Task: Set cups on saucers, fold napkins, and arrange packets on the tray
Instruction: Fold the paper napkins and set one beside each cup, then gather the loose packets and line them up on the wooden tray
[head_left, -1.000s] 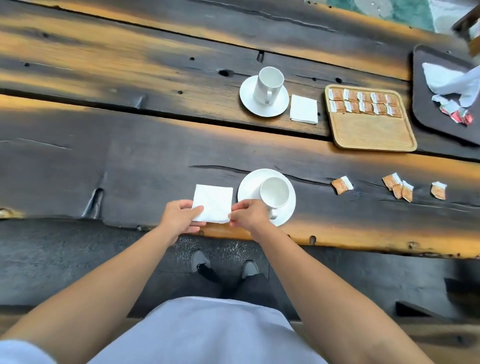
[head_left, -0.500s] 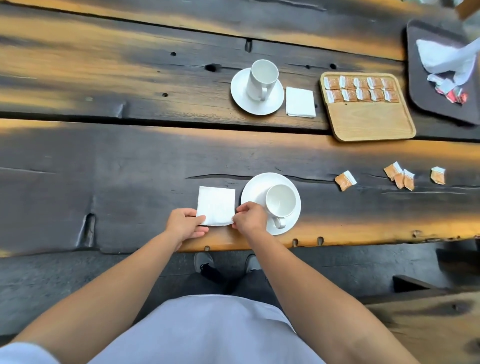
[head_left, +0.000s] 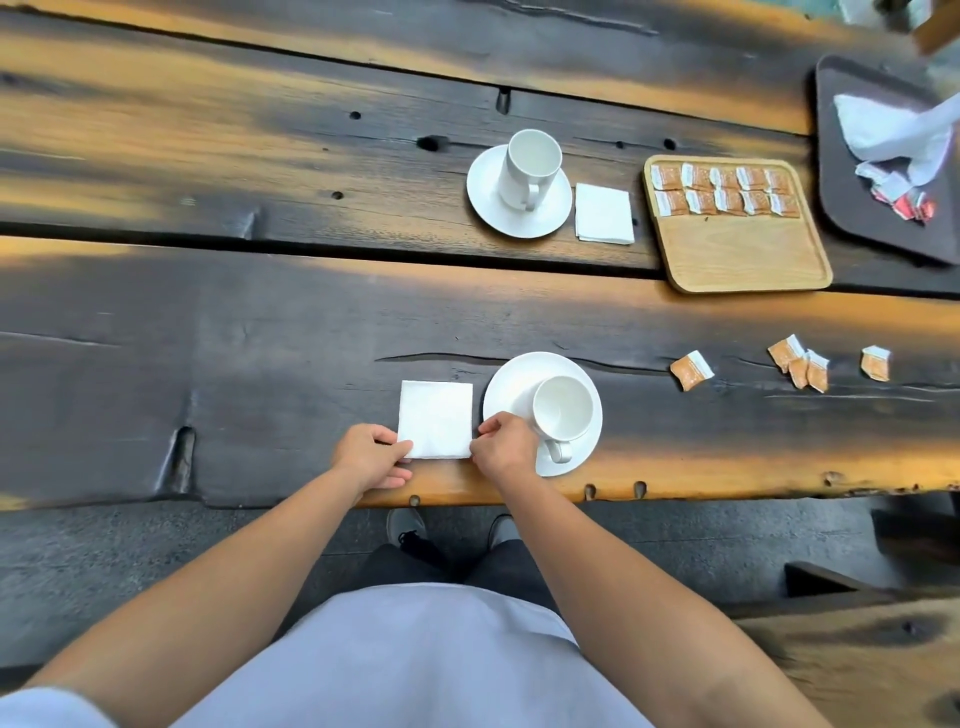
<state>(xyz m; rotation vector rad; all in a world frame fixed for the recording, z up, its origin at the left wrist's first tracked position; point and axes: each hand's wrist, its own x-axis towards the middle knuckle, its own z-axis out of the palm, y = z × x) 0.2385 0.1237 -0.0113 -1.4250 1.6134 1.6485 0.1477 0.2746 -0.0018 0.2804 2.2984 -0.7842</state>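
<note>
A folded white napkin (head_left: 435, 425) lies flat near the table's front edge. My left hand (head_left: 370, 460) pinches its near left corner and my right hand (head_left: 505, 448) pinches its near right corner. Just right of it a white cup (head_left: 563, 411) stands on a saucer (head_left: 511, 384). Farther back a second cup (head_left: 531, 165) sits on its saucer (head_left: 488, 200), with another folded napkin (head_left: 604, 213) beside it. The wooden tray (head_left: 743, 254) holds two rows of orange packets (head_left: 724, 189). Several loose orange packets (head_left: 690, 369) lie on the table at the right.
A dark tray (head_left: 841, 208) at the far right holds crumpled white napkins (head_left: 893, 130) and red packets (head_left: 906, 205). The dark wooden table (head_left: 260, 332) has cracks and knot holes. A bench corner (head_left: 857, 654) shows at the lower right.
The napkin has been shifted slightly away from the edge and laid flat beside the near saucer. Both hands stay on its near corners.
</note>
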